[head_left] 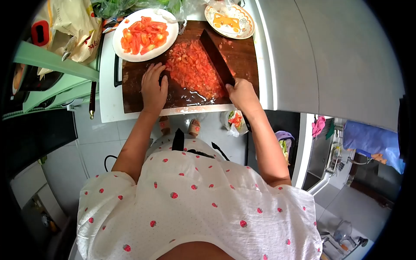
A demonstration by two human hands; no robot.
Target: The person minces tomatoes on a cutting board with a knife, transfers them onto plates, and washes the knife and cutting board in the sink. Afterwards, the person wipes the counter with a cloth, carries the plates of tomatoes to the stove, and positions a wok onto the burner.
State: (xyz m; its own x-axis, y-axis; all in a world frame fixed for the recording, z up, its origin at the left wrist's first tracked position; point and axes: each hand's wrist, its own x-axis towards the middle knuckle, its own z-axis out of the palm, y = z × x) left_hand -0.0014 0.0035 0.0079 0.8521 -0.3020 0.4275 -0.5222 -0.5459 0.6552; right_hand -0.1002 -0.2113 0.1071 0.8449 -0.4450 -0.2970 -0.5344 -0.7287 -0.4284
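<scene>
Since the fist hides most of the handle, the knife [216, 56] reads mainly as a broad dark blade, slanting over the right half of the cutting board [133, 93], its tip toward the board's far edge and its heel toward the near right corner. Right hand [243, 95] is wrapped around the handle just off the heel, thumb up near the blade. Left hand [154, 84] lies at the left part of the board, fingers loosely spread, gripping nothing visible; its fingertips are right at the chopped tomato [188, 69], contact can't be told from overhead. Tomato heap covers the middle of the board, against the blade's left side, juice pooled at its near edge. Knife probably has some weight, stiff, best held by the handle close to the heel; wet fingers could make it slip, and the blade is no place to grab. Chopped tomato looks soft, wet, slippery, easily crushed; likely better scooped in a mass with the flat of the blade than pinched bit by bit. White plate [117, 42] with larger tomato pieces [145, 35] overlaps the board's far left corner; those should be light and slick, so lifting the plate by its rim seems safer. Patterned dish [227, 25] sits at the board's far right corner.
</scene>
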